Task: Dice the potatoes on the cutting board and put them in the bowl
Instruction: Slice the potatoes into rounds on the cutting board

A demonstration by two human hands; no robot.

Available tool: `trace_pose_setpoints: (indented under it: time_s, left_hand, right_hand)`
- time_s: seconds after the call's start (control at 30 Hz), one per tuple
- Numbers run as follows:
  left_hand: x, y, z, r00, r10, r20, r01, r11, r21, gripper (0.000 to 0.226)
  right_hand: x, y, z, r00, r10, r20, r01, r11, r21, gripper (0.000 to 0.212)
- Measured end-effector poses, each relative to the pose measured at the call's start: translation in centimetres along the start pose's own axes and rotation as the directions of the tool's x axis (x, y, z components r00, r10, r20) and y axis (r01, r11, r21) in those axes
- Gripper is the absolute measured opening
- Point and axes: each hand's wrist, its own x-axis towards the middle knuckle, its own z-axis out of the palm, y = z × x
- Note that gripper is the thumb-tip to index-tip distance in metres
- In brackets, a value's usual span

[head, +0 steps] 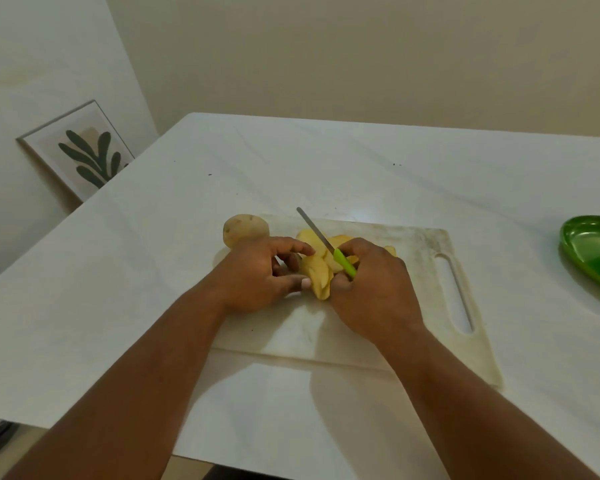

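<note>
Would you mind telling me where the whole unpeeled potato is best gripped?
Probably across the whole potato's rounded middle, from above and the left: it lies at the cutting board's far left corner, and the left hand crowds its near side.

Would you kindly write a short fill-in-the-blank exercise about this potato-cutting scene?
1. The right hand holds a knife whose handle is ____.
2. The left hand steadies the potato slices on the white ____.
3. One whole, uncut potato sits at the board's far ____ corner.
4. The green bowl stands at the table's ____ edge.

Missing words: green; cutting board; left; right
</note>
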Motion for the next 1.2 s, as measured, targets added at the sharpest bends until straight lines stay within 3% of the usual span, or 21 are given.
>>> trace_pose_setpoints:
  time_s: [0.17, 0.37, 0.47, 0.6, 0.8, 0.97, 1.07, 1.2]
  left_hand:
    - [1.0, 1.2, 1.4, 0.995, -0.025, -0.093, 0.028, 0.999, 0.03, 0.033]
    - [1.5, 2.5, 3.2, 0.977, -0.031, -0.213, 0.041, 0.998, 0.041, 0.032]
    - [2.0, 2.5, 3.3, 0.984, -0.044, -0.173, 0.037, 0.998, -0.046, 0.029]
    - [2.3, 2.8, 3.1, 0.995, -0.037, -0.096, 0.03, 0.996, -0.081, 0.04]
    - [2.4, 3.4, 3.1, 0.942, 0.049, -0.332, -0.033, 0.998, 0.053, 0.045]
    - [2.2, 2.2, 2.6, 0.989, 0.075, -0.129, -0.044, 0.974, 0.224, 0.07]
    - [2.1, 2.4, 3.0, 0.99, 0.096, -0.101, -0.069, 0.967, 0.245, 0.069]
    - [2.5, 2.6, 4.4, 0.999, 0.048, 0.002, -0.045, 0.915, 0.401, 0.075]
  right_hand:
    - [1.0, 1.4, -0.6, 0.998, 0.066, -0.004, -0.065, 0.995, 0.073, 0.035]
    - [1.4, 2.6, -1.5, 0.998, -0.02, 0.051, 0.016, 0.996, 0.083, 0.039]
    - [1.8, 3.2, -1.6, 0.997, 0.002, 0.071, -0.007, 0.997, 0.079, 0.039]
    - [2.1, 3.7, -2.2, 0.993, 0.085, 0.084, -0.1, 0.975, 0.2, 0.038]
    - [2.7, 4.8, -3.4, 0.988, 0.157, -0.01, -0.147, 0.944, 0.295, 0.028]
    - [3.1, 5.5, -3.9, 0.97, 0.239, -0.033, -0.216, 0.921, 0.323, 0.021]
    - [2.7, 5.1, -3.4, 0.979, 0.201, -0.044, -0.179, 0.938, 0.298, 0.017]
    - [1.7, 4.3, -2.8, 0.993, 0.097, -0.073, -0.083, 0.98, 0.181, 0.022]
